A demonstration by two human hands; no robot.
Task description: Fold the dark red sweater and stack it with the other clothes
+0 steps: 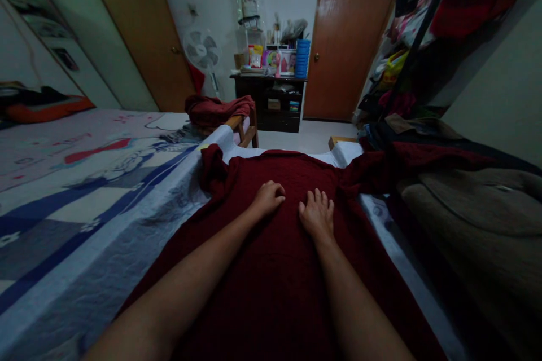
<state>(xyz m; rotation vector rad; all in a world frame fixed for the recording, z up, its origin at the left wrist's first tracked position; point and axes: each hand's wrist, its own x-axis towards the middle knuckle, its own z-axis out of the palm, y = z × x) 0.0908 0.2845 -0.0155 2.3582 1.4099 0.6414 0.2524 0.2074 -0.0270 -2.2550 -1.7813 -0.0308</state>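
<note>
A dark red garment (271, 259) lies spread out over a surface covered with white cloth (376, 211), its collar edge at the far side and its sleeves out to both sides. On its upper part, left of the middle, my left hand (269, 198) rests with fingers curved and thumb a little apart, nothing visible in it. To the right, my right hand (317, 211) lies flat on the fabric, palm down, fingers spread. The two hands are apart from each other.
A bed with a patterned blanket (101, 163) is at the left. Reddish folded cloth (218, 110) hangs over a wooden frame. Brown-grey clothing (478, 203) is piled at the right. Behind stand a fan (203, 51) and a dark cabinet (277, 118).
</note>
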